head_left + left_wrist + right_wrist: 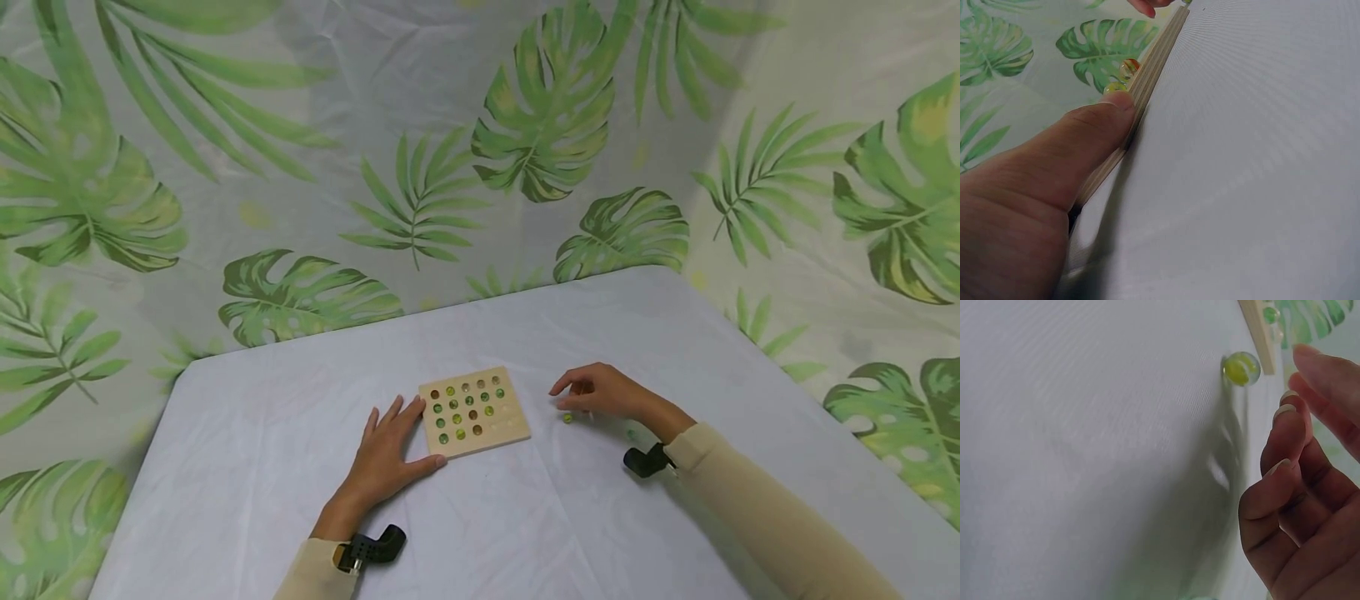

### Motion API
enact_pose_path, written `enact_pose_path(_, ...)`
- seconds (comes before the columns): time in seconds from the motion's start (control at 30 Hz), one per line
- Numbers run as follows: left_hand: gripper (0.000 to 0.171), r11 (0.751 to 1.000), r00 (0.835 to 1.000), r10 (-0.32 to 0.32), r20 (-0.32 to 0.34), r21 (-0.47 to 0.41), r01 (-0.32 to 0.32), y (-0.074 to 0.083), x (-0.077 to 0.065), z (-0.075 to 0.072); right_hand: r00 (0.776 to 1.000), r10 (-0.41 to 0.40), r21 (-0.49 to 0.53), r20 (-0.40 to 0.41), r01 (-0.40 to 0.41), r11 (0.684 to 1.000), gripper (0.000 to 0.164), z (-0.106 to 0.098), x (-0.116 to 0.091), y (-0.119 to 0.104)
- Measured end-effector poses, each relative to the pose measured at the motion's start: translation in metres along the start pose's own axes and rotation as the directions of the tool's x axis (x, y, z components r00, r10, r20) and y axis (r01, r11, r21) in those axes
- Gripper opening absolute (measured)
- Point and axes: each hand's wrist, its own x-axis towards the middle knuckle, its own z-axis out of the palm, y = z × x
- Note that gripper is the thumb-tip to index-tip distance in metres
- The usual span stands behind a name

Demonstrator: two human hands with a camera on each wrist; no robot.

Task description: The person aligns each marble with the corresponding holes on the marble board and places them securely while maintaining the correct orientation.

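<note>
A pale wooden board (pixel 491 435) lies on the white-covered table, with several green, yellow and brownish glass marbles (pixel 469 401) in rows of hollows. Some hollows at its near right corner hold none. My left hand (pixel 380 462) rests against the board's left side, fingertips on the left edge and thumb at the near corner. In the left wrist view the thumb (pixel 1100 125) presses the board's edge (pixel 1154 69). My right hand (pixel 603 392) hovers right of the board, fingers loosely bent, nothing visible between them. Just below its fingertips a yellow-and-clear marble (pixel 1241 369) lies on the cloth.
Another pale green marble (pixel 632 433) lies on the cloth under the right wrist. The white tablecloth (pixel 300 417) spreads around the board. Leaf-printed fabric (pixel 420 125) hangs behind the table and along its right side. Each wrist wears a black camera mount (pixel 375 546).
</note>
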Motion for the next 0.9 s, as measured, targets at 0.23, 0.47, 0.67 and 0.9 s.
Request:
enact_pose_path(0.23, 0.097, 1.0, 1.0, -0.009, 0.012, -0.006, 0.009, 0.0, -0.001, -0.001, 0.999, 0.036, 0.003, -0.005, -0.036, 0.999, 0.024, 0.003, -0.007, 0.003)
enact_pose_path(0.47, 0.097, 1.0, 1.0, -0.001, 0.01, -0.005, 0.002, 0.0, 0.0, 0.0, 0.999, 0.049, 0.011, 0.014, -0.049, 0.999, 0.022, 0.001, -0.015, -0.015)
enact_pose_path(0.67, 0.096, 1.0, 1.0, -0.002, 0.007, -0.004, 0.002, 0.0, 0.0, -0.001, 0.999, 0.036, -0.009, 0.013, -0.036, 0.999, 0.021, 0.002, -0.012, -0.004)
enact_pose_path(0.9, 0.097, 1.0, 1.0, -0.007, 0.009, -0.002, 0.007, 0.001, 0.001, -0.002, 0.998, 0.037, 0.013, 0.044, -0.038, 0.999, 0.022, 0.002, -0.01, 0.007)
